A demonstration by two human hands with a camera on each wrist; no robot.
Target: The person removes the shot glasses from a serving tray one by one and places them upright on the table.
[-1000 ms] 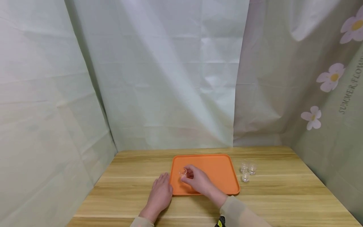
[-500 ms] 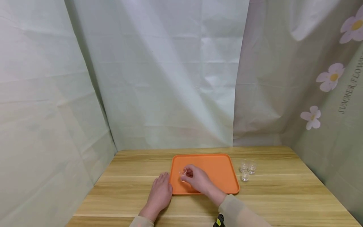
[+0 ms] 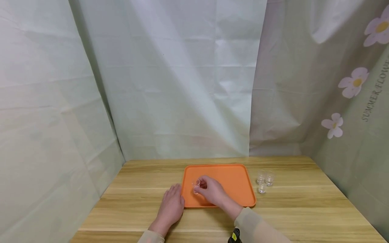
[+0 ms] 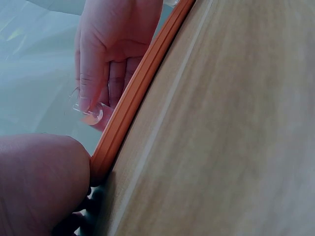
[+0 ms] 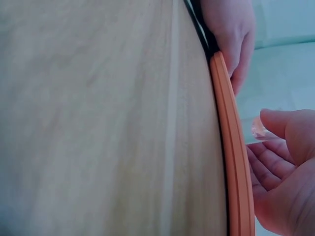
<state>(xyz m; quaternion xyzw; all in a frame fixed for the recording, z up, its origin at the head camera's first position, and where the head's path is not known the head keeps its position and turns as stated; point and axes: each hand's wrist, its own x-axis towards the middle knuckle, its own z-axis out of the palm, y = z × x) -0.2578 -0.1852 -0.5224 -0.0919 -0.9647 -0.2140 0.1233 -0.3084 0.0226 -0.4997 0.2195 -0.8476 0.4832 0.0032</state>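
Note:
My right hand (image 3: 212, 192) pinches a small clear cup, like a shot glass, (image 3: 196, 189) between thumb and fingers. It is over the left part of an orange tray (image 3: 229, 175); whether its base touches the tray I cannot tell. In the left wrist view, the clear cup (image 4: 91, 114) shows at the right hand's fingertips, beyond the tray's raised rim (image 4: 133, 93). My left hand (image 3: 171, 206) lies palm down on the table, touching the tray's left edge near its front corner. Its fingers are extended.
Three more clear cups (image 3: 262, 187) stand close together on the wooden table (image 3: 291, 209), right of the tray. Pale curtains (image 3: 182, 84) hang behind the table and at both sides. A black and yellow object (image 3: 234, 236) shows beside the right sleeve.

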